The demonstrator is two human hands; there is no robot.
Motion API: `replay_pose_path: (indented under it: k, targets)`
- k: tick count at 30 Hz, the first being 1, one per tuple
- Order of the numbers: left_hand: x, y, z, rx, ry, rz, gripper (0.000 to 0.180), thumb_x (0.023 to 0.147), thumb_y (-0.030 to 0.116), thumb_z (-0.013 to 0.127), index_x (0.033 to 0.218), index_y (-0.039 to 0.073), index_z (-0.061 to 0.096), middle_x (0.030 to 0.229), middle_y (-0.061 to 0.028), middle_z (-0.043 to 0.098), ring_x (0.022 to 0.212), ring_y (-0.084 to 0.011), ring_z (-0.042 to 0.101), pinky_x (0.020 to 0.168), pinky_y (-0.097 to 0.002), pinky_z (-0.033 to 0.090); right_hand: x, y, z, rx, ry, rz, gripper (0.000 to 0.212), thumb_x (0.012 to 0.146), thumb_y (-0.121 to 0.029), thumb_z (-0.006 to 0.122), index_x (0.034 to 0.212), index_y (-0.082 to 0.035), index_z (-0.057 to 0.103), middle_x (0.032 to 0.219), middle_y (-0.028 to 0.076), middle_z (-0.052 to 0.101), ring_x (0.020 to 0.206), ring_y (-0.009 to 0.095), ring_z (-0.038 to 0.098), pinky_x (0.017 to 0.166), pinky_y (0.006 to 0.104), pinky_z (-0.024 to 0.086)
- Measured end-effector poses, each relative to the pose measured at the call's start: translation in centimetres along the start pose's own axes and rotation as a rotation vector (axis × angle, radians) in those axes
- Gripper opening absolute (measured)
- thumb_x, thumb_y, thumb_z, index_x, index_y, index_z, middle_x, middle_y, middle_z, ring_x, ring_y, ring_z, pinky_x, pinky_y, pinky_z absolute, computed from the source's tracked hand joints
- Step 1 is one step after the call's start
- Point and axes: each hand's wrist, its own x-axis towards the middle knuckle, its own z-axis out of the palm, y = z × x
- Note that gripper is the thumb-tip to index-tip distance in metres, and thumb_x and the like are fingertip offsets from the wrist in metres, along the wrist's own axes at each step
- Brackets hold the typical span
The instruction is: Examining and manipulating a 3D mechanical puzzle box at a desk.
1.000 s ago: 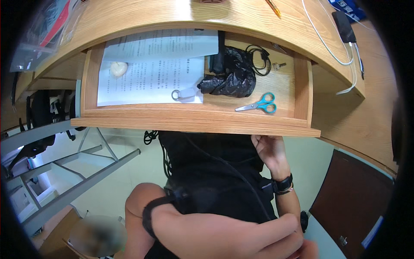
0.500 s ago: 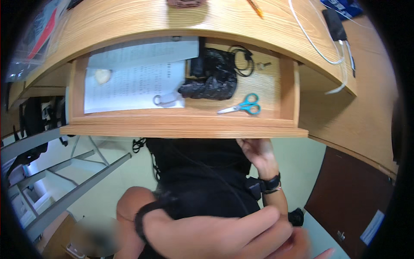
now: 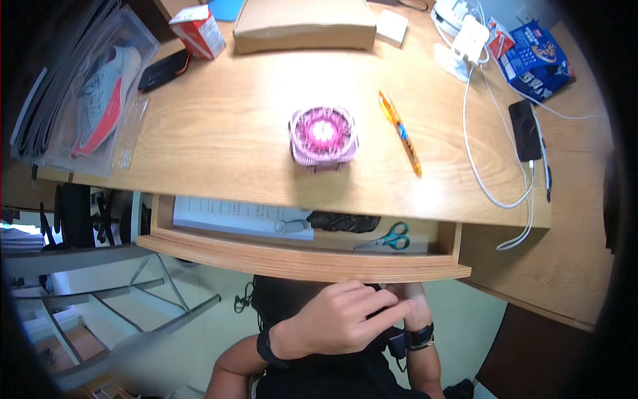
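A wooden drawer [image 3: 299, 261] sits under the desktop [image 3: 219, 133], open only by a narrow gap. Inside it lie teal-handled scissors [image 3: 392, 238], a printed sheet [image 3: 232, 214], a black bag [image 3: 342, 221] and a small grey ring [image 3: 289, 227]. My right hand [image 3: 411, 300], a watch on its wrist, reaches up to the underside of the drawer front, its fingertips hidden there. My left hand [image 3: 339, 319] hovers in front of my dark shirt with its fingers curled together, overlapping the right wrist and a black item.
On the desktop are a pink round ribbed object [image 3: 323, 136], an orange pen [image 3: 400, 132], a black phone [image 3: 524, 121] on a white cable [image 3: 478, 166], a blue packet [image 3: 535, 60], a cardboard box [image 3: 304, 25] and a clear case of shoes [image 3: 86, 100]. A metal frame [image 3: 133, 299] stands lower left.
The drawer has slid most of the way in under the desktop. The view has tilted up onto the desktop. My left hand has come up in front of my chest.
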Motion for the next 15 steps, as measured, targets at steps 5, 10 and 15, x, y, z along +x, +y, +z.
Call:
replay_pose_path:
  k: [5,10,15]
  targets:
    - [2.0,-3.2,-1.5,0.009,0.111,-0.03,0.036,0.073,-0.002,0.077,0.107,0.008,0.078,0.088,-0.0041,0.073,0.069,-0.0202,0.068,0.06,-0.0306,0.054,4.5,-1.6,0.9,0.052,0.136,0.062,0.035,0.107,-0.034,0.057,0.129,-0.007,0.059,0.127,0.01,0.065,0.118,0.025,0.061,0.104,0.046,0.051]
    - [2.2,-5.0,-2.6,0.072,0.146,-0.064,0.041,0.068,-0.006,0.077,0.107,0.008,0.078,0.086,-0.0052,0.073,0.069,-0.0216,0.069,0.06,-0.0312,0.054,7.4,-2.6,2.4,-0.01,0.115,0.02,0.039,0.109,-0.038,0.053,0.136,-0.01,0.056,0.133,0.007,0.062,0.122,0.024,0.059,0.104,0.0442,0.051]
    - [2.4,-5.9,-3.2,0.066,0.17,-0.111,0.04,0.069,-0.009,0.079,0.106,0.006,0.078,0.085,-0.0075,0.074,0.068,-0.0223,0.071,0.061,-0.0312,0.055,9.4,-3.3,4.1,-0.034,0.201,0.001,0.045,0.109,-0.039,0.052,0.142,-0.009,0.051,0.14,0.009,0.059,0.126,0.025,0.058,0.107,0.0431,0.049]
